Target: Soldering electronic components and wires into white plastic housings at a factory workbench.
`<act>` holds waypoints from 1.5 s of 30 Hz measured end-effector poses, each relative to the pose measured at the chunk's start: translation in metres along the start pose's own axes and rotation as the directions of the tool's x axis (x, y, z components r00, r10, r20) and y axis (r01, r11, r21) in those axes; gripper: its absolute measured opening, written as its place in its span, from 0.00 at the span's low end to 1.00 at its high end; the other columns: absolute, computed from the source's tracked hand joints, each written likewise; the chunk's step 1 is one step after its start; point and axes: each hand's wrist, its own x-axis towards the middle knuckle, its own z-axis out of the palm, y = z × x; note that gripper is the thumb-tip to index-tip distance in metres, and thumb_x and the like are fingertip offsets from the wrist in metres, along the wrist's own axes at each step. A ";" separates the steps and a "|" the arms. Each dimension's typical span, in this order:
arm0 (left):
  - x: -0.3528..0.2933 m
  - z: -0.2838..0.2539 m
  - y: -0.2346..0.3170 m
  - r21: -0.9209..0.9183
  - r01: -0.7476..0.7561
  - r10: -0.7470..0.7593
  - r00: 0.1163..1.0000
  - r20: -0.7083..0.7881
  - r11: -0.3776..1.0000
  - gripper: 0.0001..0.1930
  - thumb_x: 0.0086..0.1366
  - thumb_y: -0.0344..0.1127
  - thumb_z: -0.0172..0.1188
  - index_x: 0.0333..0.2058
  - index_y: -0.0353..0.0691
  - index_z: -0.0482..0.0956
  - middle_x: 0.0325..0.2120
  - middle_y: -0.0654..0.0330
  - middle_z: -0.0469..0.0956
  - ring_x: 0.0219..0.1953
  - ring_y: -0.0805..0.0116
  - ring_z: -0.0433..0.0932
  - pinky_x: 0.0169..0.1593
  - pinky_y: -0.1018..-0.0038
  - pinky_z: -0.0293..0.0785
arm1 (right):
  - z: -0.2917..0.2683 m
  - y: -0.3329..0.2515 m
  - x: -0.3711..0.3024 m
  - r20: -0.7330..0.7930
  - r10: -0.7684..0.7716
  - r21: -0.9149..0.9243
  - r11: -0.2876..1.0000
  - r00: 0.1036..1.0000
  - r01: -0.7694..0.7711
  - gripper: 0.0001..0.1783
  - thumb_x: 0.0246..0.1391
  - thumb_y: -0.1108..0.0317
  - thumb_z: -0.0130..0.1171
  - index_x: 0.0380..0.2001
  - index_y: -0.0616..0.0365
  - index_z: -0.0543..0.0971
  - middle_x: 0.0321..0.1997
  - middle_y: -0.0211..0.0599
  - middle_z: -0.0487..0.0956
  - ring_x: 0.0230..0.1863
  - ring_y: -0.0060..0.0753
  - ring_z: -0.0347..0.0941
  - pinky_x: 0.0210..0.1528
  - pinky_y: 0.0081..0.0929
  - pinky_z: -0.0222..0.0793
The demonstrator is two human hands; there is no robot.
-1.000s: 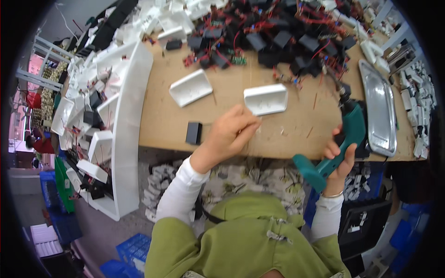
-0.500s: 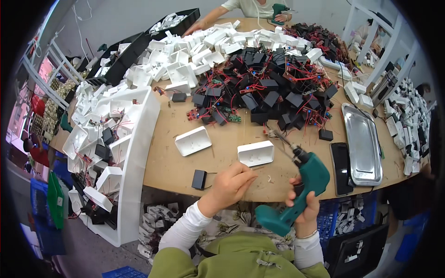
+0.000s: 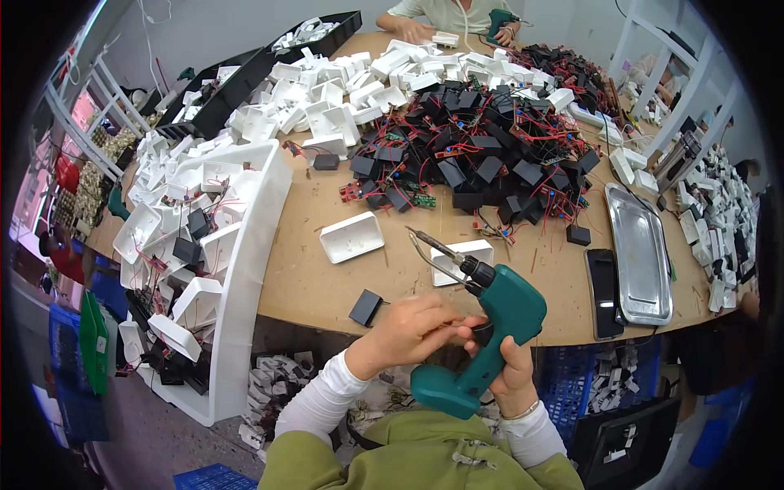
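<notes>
My right hand (image 3: 514, 377) is wrapped round the handle of a green soldering gun (image 3: 516, 306). Its metal tip and a thin curved feed tube point up and left, over a white plastic case (image 3: 474, 250) that it partly covers. My left hand (image 3: 415, 328) is closed in a pinch against the right hand's fingertips, by the gun's trigger side. Whatever is between those fingers is too small to make out. Just left of that hand lies a black box (image 3: 365, 307) with a short lead. Another open white case (image 3: 352, 237) sits further back.
A heap of black boxes (image 3: 490, 167) with red wires and circuit boards spans the table's middle. White cases (image 3: 327, 118) pile up behind it. A white bin (image 3: 265, 212) stands at left; a metal tray (image 3: 641, 253) and phone (image 3: 603, 294) at right. A co-worker's hand (image 3: 415, 31) is across the table.
The soldering gun has swung left, its tip over the right white case. My left hand has moved right to meet the right one. The co-worker's hand has left the white pile's left side.
</notes>
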 end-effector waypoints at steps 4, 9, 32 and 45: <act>-0.003 -0.008 0.004 0.107 -0.051 0.049 0.999 0.022 0.993 0.16 0.43 0.30 0.64 0.33 0.36 0.72 0.28 0.58 0.72 0.27 0.62 0.71 0.33 0.69 0.66 | 0.001 0.000 -0.005 -0.038 -0.008 0.034 0.999 0.999 0.010 0.35 0.47 0.58 0.58 0.54 0.63 0.58 0.48 0.49 0.69 0.49 0.42 0.69 0.47 0.27 0.70; -0.028 0.002 -0.008 0.385 0.037 0.018 0.990 -0.138 0.922 0.15 0.42 0.30 0.64 0.31 0.38 0.71 0.31 0.57 0.70 0.31 0.60 0.70 0.35 0.68 0.65 | 0.000 0.002 -0.004 -0.031 -0.006 0.053 0.999 1.000 0.007 0.34 0.47 0.58 0.58 0.53 0.63 0.58 0.48 0.49 0.69 0.49 0.42 0.69 0.48 0.28 0.70; -0.016 -0.014 -0.021 0.408 0.052 -0.090 0.993 0.076 0.912 0.09 0.46 0.34 0.63 0.24 0.40 0.73 0.21 0.60 0.69 0.21 0.63 0.71 0.22 0.72 0.66 | -0.005 0.004 -0.007 -0.054 -0.053 0.088 0.994 0.997 0.058 0.36 0.47 0.55 0.58 0.53 0.64 0.58 0.50 0.53 0.67 0.48 0.43 0.69 0.46 0.29 0.72; -0.017 -0.032 -0.022 0.033 0.228 -0.229 0.949 0.218 0.973 0.09 0.47 0.25 0.58 0.30 0.36 0.76 0.30 0.58 0.71 0.31 0.65 0.72 0.33 0.75 0.68 | -0.017 -0.005 -0.010 -0.033 -0.085 0.102 0.991 0.996 0.088 0.35 0.46 0.55 0.59 0.53 0.61 0.59 0.50 0.50 0.66 0.48 0.39 0.69 0.45 0.27 0.72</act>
